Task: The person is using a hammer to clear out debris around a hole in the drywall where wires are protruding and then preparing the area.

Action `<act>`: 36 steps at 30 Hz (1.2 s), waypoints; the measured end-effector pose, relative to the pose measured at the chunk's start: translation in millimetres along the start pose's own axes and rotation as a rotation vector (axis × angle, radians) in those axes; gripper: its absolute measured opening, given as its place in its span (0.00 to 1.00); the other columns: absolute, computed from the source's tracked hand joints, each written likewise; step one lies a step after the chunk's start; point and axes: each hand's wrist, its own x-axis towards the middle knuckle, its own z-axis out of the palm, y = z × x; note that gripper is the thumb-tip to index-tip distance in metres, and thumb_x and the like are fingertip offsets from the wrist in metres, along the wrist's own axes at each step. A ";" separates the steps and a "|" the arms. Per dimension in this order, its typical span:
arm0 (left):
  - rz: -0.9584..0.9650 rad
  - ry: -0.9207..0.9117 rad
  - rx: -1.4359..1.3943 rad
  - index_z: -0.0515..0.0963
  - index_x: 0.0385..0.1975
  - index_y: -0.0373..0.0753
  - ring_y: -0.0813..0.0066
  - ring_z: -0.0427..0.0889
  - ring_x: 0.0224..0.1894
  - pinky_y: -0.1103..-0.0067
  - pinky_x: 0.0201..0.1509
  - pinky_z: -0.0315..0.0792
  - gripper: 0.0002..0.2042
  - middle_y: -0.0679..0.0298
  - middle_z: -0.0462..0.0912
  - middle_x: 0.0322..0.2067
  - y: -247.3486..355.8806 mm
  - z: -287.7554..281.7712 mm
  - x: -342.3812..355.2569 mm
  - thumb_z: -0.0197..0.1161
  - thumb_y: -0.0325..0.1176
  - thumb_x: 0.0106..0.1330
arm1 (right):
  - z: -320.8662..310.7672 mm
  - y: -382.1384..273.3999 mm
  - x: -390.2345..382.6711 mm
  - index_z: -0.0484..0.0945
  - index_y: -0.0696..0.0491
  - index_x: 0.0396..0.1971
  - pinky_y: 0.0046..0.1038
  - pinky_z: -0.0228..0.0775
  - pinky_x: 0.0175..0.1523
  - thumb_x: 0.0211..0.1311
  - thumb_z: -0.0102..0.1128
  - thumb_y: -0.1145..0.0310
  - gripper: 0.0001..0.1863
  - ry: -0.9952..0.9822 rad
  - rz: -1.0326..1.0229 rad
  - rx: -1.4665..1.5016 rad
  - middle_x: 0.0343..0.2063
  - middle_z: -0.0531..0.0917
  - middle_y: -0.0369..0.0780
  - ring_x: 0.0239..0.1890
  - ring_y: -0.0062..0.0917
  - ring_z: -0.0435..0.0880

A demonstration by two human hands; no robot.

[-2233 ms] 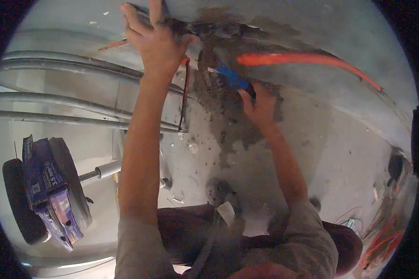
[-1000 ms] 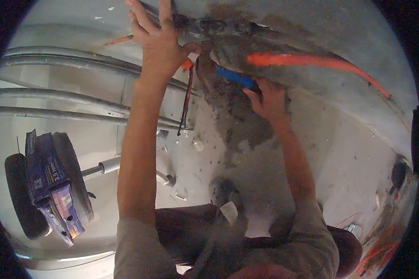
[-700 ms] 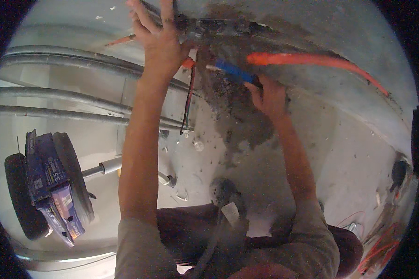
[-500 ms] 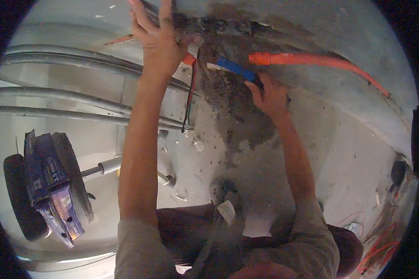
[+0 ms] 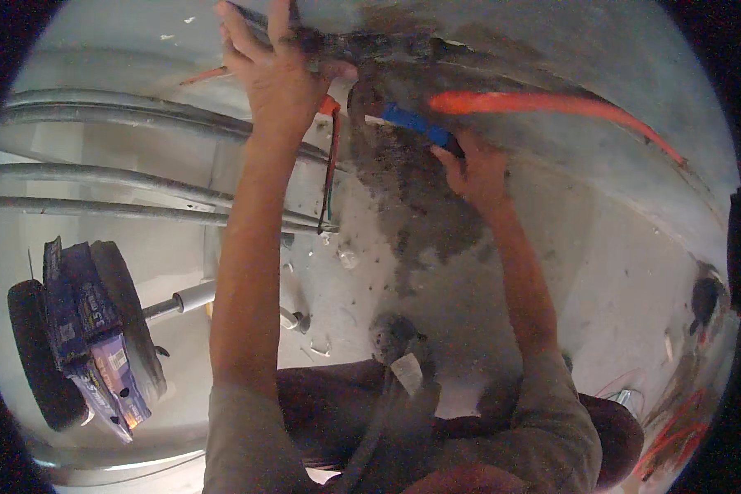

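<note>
My left hand (image 5: 281, 86) is up against the wall, its fingers spread and thumb stretched out. Just by its thumb side, a short orange conduit end (image 5: 329, 105) shows, with red, black and green wires (image 5: 332, 169) hanging down. My right hand (image 5: 479, 169) is closed round the dark end of a blue-handled tool (image 5: 414, 121). The tool points left toward my left hand; a pale part leads to its far end, which is too blurred to name. Right of it, an orange corrugated conduit (image 5: 543, 102) runs along the wall. A dark, rough slot (image 5: 387, 47) lies above the tool.
Several grey metal pipes (image 5: 115, 173) reach in from the left. Lower left, dark blue and purple packages (image 5: 99, 329) rest by a black wheel-like object (image 5: 37, 354). A grey hose with a white tag (image 5: 406, 373) rises between my knees. Orange strands (image 5: 675, 436) lie lower right.
The far end of the blue-handled tool has shifted slightly, and the tool is more blurred. My left hand stays near the same spot, still spread; the view has moved slightly.
</note>
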 end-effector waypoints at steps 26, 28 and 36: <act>0.159 0.116 0.118 0.47 0.77 0.40 0.23 0.35 0.75 0.28 0.62 0.42 0.69 0.55 0.37 0.80 -21.4 22.9 -0.1 0.81 0.65 0.35 | -2.6 18.7 -40.2 0.78 0.54 0.47 0.42 0.74 0.36 0.63 0.68 0.59 0.19 0.106 0.055 0.017 0.32 0.82 0.47 0.30 0.44 0.83; 0.178 0.105 0.107 0.45 0.77 0.39 0.23 0.36 0.75 0.28 0.62 0.42 0.71 0.55 0.38 0.80 -21.0 22.2 -0.4 0.81 0.65 0.35 | -3.3 17.3 -39.7 0.79 0.53 0.48 0.42 0.74 0.36 0.63 0.68 0.59 0.18 0.110 0.074 0.007 0.32 0.83 0.46 0.30 0.43 0.83; 0.148 0.105 0.058 0.40 0.78 0.38 0.23 0.34 0.75 0.25 0.61 0.40 0.72 0.51 0.36 0.79 -19.8 18.8 0.2 0.81 0.66 0.36 | -5.0 10.9 -36.5 0.79 0.53 0.48 0.38 0.74 0.33 0.63 0.68 0.59 0.19 0.096 0.114 0.035 0.30 0.82 0.45 0.28 0.42 0.82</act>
